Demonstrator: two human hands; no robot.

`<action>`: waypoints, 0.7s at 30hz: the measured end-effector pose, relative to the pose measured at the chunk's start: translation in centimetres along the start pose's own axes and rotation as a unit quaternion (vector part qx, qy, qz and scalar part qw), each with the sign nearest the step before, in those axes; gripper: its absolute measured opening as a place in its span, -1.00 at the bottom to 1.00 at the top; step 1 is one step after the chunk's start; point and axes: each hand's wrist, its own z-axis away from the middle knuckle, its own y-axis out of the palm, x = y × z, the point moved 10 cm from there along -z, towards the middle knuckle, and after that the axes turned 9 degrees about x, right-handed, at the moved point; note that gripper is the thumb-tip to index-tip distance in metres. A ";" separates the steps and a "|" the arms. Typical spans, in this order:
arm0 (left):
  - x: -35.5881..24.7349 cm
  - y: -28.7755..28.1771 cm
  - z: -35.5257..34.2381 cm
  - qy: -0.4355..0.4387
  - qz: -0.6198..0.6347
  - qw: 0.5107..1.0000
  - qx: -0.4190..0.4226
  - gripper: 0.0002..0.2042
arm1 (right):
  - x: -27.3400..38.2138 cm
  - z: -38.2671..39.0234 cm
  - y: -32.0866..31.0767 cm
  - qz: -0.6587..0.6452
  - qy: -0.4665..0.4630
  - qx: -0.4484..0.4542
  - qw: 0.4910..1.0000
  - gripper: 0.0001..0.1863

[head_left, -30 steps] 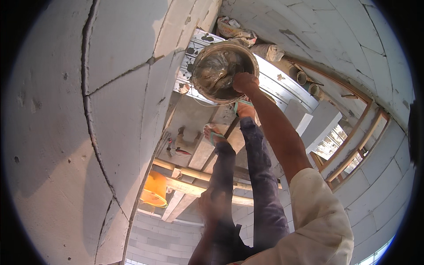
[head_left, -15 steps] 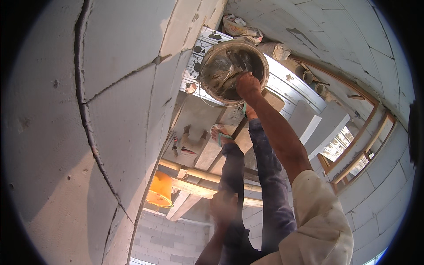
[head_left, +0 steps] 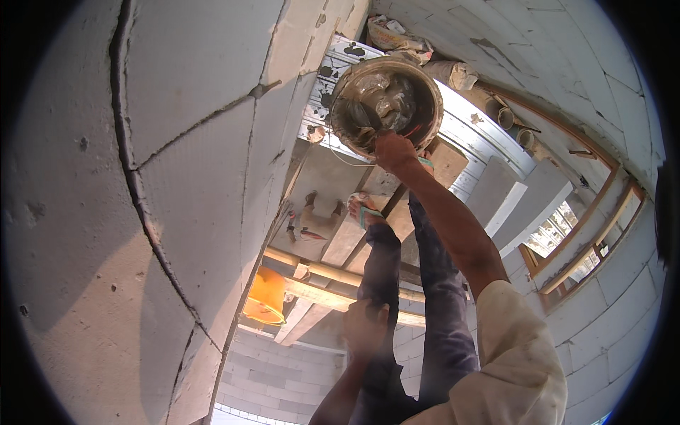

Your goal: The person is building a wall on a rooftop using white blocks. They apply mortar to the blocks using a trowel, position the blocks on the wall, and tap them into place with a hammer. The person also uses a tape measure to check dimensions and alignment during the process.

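Note:
My right hand [head_left: 395,151] is closed at the near rim of a round bucket [head_left: 433,106], gripping what looks like a trowel [head_left: 365,117]. The trowel's dark blade dips into the wet grey mortar [head_left: 388,95] inside; the fist covers its handle. Low in the picture, my left hand [head_left: 365,327] hangs in front of my left leg, apart from the bucket. Blur and glare hide how its fingers are set.
A grey block wall [head_left: 191,156] with open joints rises close on the left. My feet are on wooden planks [head_left: 347,241]. An orange bucket [head_left: 265,296] sits below by the wall. Loose grey blocks [head_left: 496,198] and a wooden window frame [head_left: 577,234] stand at right.
My right hand has drawn back toward the bucket's near rim, and the blade now shows farther left in the mortar. The view has shifted slightly; my left hand stays low.

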 end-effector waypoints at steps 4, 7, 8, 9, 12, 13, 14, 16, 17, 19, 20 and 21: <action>-0.1 -0.1 -0.3 -0.016 0.001 1.000 0.021 -0.55 | -2.5 1.7 0.3 -0.106 -0.044 -0.029 0.993 -0.50; -0.2 -0.2 -0.4 -0.022 0.001 0.999 0.026 -0.55 | -4.6 3.2 -0.1 -0.217 -0.139 -0.088 0.962 -0.41; -0.3 -0.3 -0.4 -0.026 0.001 0.999 0.027 -0.55 | -5.2 4.0 -0.1 -0.242 -0.170 -0.120 0.948 -0.37; -0.3 -0.4 -0.4 -0.030 -0.003 0.999 0.028 -0.55 | -5.4 4.9 -0.7 -0.267 -0.203 -0.151 0.930 -0.33; -0.6 -0.6 -0.3 -0.033 -0.011 0.999 0.026 -0.55 | -6.6 5.9 -0.4 -0.256 -0.193 -0.136 0.937 -0.34; -0.7 -0.7 -0.3 -0.026 -0.012 0.999 0.022 -0.55 | -7.1 6.3 -0.3 -0.238 -0.168 -0.138 0.947 -0.35; -0.9 -0.9 -0.3 -0.019 -0.013 1.000 0.019 -0.55 | -7.5 6.7 -0.2 -0.219 -0.143 -0.142 0.955 -0.37; -0.8 -0.7 -0.9 -0.018 -0.023 0.999 0.016 -0.55 | -7.6 7.8 -1.6 -0.233 -0.115 -0.146 0.955 -0.40; -0.9 -0.8 -0.9 -0.014 -0.028 0.999 0.012 -0.54 | -6.8 8.8 -2.6 -0.268 -0.113 -0.145 0.946 -0.42; -2.4 -1.5 -0.4 -0.054 -0.054 0.994 0.079 -0.53 | -6.3 10.6 -4.1 -0.297 -0.103 -0.158 0.936 -0.44; -3.2 -2.0 -0.6 -0.073 -0.061 0.990 0.100 -0.52 | -3.6 12.5 -6.5 -0.396 -0.157 -0.149 0.892 -0.46; -3.2 -2.2 -0.3 -0.050 -0.047 0.994 0.088 -0.50 | -2.4 14.4 -8.1 -0.376 -0.152 -0.133 0.904 -0.49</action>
